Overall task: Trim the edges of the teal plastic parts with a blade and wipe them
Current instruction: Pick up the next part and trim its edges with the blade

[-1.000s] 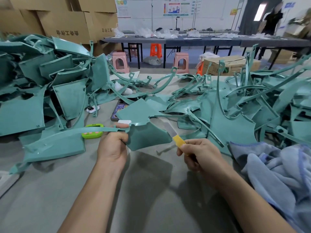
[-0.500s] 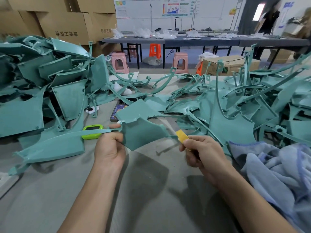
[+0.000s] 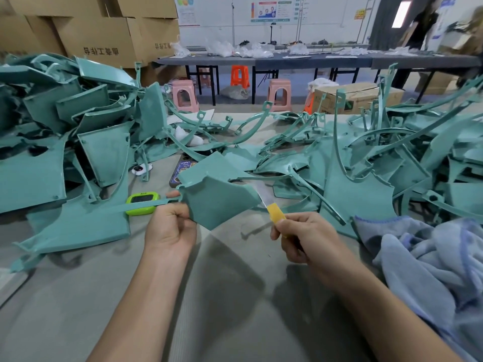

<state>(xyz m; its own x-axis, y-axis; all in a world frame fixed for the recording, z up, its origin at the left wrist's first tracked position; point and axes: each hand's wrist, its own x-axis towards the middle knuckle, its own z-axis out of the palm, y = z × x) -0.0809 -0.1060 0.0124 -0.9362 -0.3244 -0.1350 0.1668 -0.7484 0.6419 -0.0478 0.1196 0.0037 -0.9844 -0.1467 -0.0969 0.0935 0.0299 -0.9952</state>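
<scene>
I count two hands. The left hand (image 3: 170, 231) has its grip curled tight round one teal, fan-shaped plastic part (image 3: 217, 199), held just above the grey bench (image 3: 235, 309). Right of that part, the right hand (image 3: 305, 239) closes its grip on one yellow-handled steel blade (image 3: 271, 210), tip at the part's right edge. Two heaps of teal parts (image 3: 65, 126), too tangled to count, flank it. One lime-green timer (image 3: 142, 203) lies left of it, one pale blue cloth (image 3: 431, 262) right. One closed cardboard box (image 3: 347, 97) stands beyond it, contents hidden.

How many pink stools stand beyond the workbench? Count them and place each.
2: one pink stool left of the orange stool, another right of it; more may be hidden.
</scene>
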